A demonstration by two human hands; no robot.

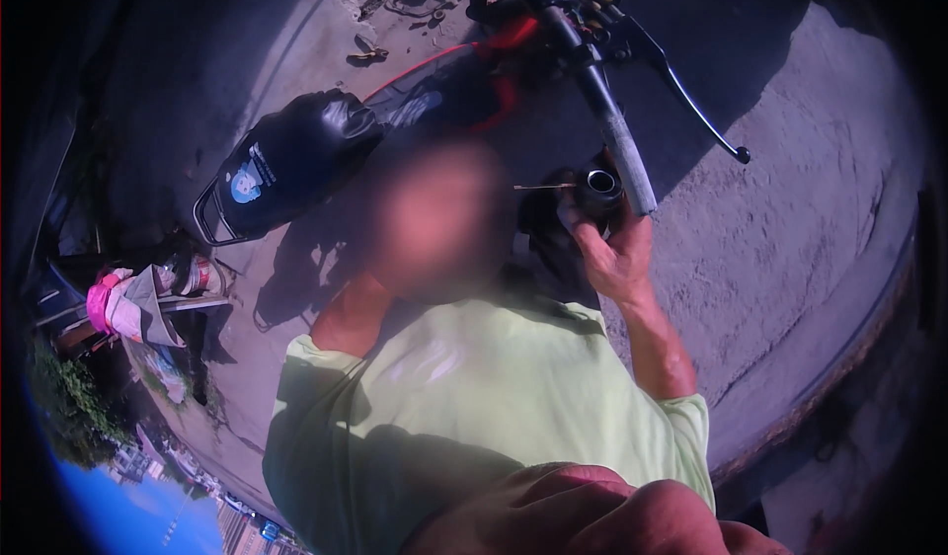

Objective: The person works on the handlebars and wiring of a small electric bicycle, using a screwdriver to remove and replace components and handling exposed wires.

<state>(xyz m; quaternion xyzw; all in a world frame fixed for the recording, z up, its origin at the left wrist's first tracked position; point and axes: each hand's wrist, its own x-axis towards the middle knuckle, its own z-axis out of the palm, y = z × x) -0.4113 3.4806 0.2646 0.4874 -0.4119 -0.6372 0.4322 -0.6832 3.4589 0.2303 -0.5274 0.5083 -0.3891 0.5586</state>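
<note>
My right hand (614,259) is closed around a black tube-like piece (598,190) with a round open end, its fingers partly hidden behind it. A thin stick or wire (543,187) juts out to the left beside that hand's fingers. Just beyond the fingertips ends a motorcycle handlebar (614,125), its tube bare and scuffed. A slim metal lever (696,101) curves off to the right of the bar. My left forearm (353,316) reaches forward, but a blurred patch covers its hand, so what it holds or touches is hidden.
A motorcycle with a black seat (291,155) and a red body panel (504,46) stands ahead on the concrete ground (760,229). Tools (367,53) and small parts lie on the ground at the far side. At left are a wooden stand with pink cloth (104,298) and greenery (69,397).
</note>
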